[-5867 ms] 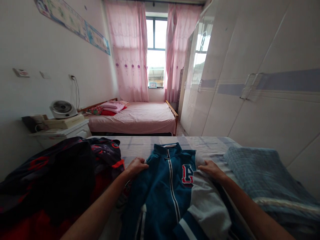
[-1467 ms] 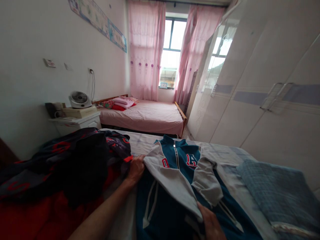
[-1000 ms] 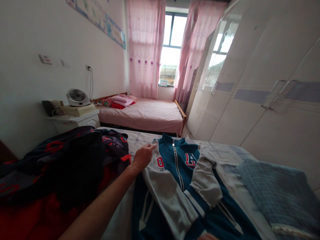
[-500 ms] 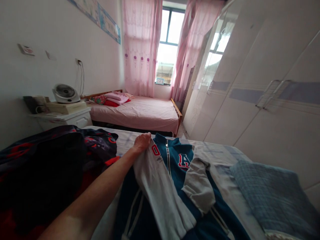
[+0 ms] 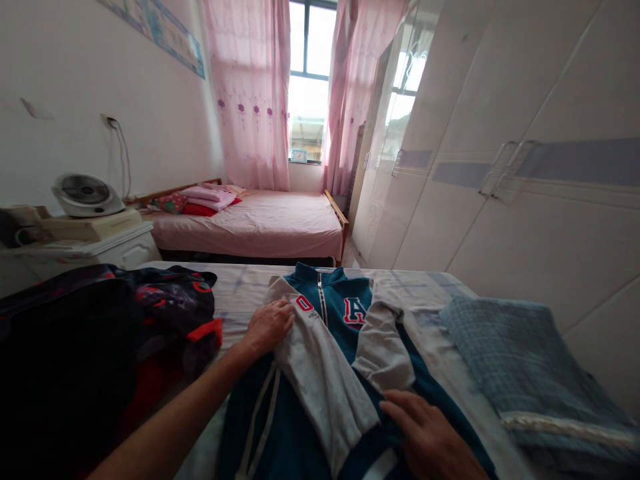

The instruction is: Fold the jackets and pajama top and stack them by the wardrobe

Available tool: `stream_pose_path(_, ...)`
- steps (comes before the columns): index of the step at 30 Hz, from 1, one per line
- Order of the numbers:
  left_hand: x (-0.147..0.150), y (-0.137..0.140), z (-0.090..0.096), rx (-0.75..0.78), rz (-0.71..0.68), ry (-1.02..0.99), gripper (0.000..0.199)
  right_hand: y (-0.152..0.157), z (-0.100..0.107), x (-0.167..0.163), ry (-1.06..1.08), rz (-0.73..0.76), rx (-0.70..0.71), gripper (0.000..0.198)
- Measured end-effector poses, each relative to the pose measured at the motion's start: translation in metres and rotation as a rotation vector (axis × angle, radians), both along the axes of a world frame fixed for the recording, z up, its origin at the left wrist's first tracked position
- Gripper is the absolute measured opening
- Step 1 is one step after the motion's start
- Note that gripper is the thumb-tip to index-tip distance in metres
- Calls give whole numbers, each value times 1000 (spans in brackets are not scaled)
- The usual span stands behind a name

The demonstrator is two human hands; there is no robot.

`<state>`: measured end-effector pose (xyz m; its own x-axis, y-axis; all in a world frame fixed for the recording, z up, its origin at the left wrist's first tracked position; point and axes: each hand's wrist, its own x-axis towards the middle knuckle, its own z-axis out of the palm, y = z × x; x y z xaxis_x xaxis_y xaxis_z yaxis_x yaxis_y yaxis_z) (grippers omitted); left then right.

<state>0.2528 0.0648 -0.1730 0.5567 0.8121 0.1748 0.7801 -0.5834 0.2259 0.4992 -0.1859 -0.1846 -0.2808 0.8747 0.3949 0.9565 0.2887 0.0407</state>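
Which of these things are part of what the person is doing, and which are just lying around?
In use:
Blue jacket with grey sleeves
Left hand, on one sleeve
Right hand, at the jacket's lower part

Lying about:
Dark clothes, left of the jacket
Folded blue cloth, right of it
Fan
Clock by the window

Stretched diagonally from lower left with bare left forearm [image 5: 185, 403], resting left hand [image 5: 270, 327] just left of centre, with fingers [image 5: 283, 311] slightly bent, holding right hand [image 5: 427, 430] at lower right, with fingers [image 5: 403, 401] loosely extended toward upper left.
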Motion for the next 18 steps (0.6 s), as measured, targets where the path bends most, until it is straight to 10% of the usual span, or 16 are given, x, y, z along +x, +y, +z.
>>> stream_pose_path(9,-55,8,-12,-136,-5,-7,47,34,-2,-18,21,-91,-66,31)
stream_pose_path(18,-54,-6,0,-81,182,-186,20,53,76,45,826,-635,167,33)
